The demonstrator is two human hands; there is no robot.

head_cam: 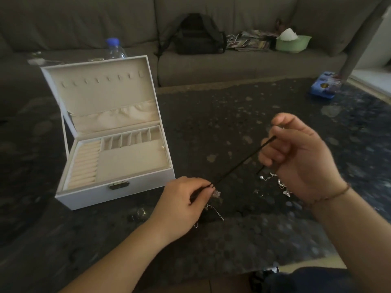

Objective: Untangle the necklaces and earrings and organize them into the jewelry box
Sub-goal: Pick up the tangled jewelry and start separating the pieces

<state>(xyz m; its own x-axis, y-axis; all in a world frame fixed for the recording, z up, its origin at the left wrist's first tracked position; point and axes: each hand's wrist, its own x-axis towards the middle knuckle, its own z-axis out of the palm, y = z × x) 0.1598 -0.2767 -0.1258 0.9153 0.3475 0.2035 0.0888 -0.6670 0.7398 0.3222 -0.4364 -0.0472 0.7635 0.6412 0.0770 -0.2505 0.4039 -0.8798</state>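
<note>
A white jewelry box (118, 185) stands open at the left of the dark glass table, its cream lid upright and one small pearl piece (162, 147) in the large tray compartment. A black necklace cord (243, 160) stretches taut between my hands. My left hand (182, 206) pinches its lower end, where a clear pendant (216, 194) and thin silver pieces (215, 212) hang. My right hand (300, 157), raised to the right, grips the upper end in curled fingers. Small pearl and silver earrings (279, 185) lie on the table just under my right hand.
A grey sofa (243, 64) runs behind the table, with a black backpack (196, 37), magazines (249, 42) and a green bowl (293, 43) on it. A water bottle (115, 49) stands behind the box. A blue box (324, 85) sits at the table's far right.
</note>
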